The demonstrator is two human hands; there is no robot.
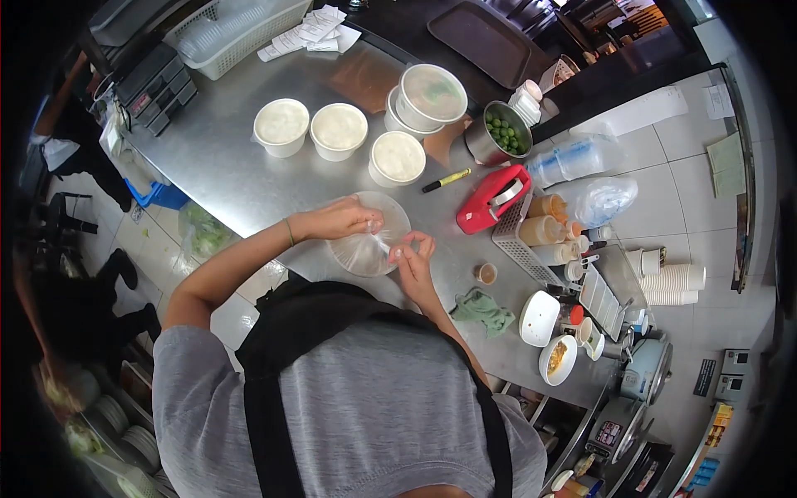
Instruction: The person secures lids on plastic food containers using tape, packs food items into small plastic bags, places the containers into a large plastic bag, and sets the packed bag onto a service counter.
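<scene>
A round container wrapped in clear plastic film (357,254) sits at the front edge of the steel counter. My left hand (344,219) is closed on the film over its top. Fingertips pressed together, my right hand (413,256) pinches the film at the right side. Beyond them stand lidded white tubs, one (398,158) nearest my hands, two more (339,131) (281,127) to the left, and a stack (431,97) behind. A yellow and black marker (447,180) lies right of the nearest tub.
On the right are a red tape dispenser (490,199), a basket of sauce bottles (519,241), a small cup (486,273), a green cloth (483,311) and a bowl of food (558,360). A pot of green fruit (501,133) stands behind. Another person (83,141) is at the far left.
</scene>
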